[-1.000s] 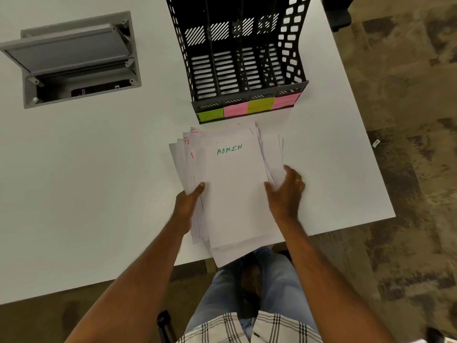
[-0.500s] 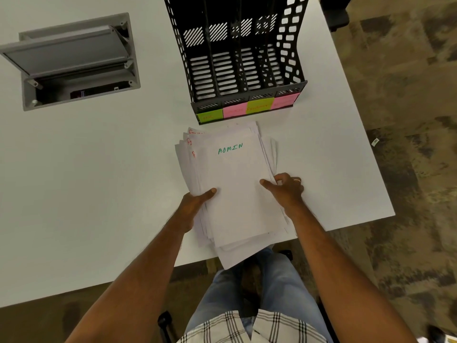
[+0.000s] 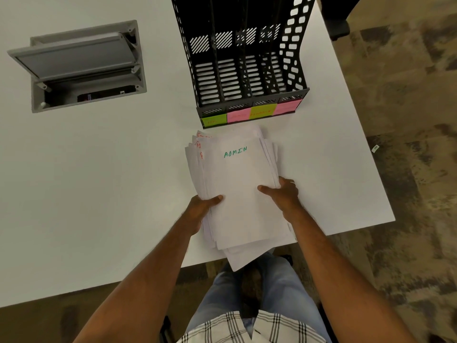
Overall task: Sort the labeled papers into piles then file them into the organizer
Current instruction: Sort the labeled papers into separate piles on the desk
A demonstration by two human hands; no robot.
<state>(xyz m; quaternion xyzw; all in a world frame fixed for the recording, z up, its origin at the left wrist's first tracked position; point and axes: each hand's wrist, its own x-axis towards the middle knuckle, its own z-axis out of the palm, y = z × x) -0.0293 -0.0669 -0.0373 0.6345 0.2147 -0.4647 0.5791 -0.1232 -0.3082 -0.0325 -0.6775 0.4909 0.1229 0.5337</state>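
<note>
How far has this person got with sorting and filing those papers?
Barely started. Nothing looks done: the black organizer shows no papers in its slots, and no separate piles lie on the table. In hand: the left hand and right hand grip one mixed stack of papers, an ADMIN sheet on top. All sorting and filing remains.

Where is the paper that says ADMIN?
On top of the paper stack, middle of the head view, just in front of the black organizer, between both hands.

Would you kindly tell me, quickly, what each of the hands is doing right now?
Left hand: grips the left edge of the loose stack of white labeled papers.
Right hand: grips its right edge.
</note>
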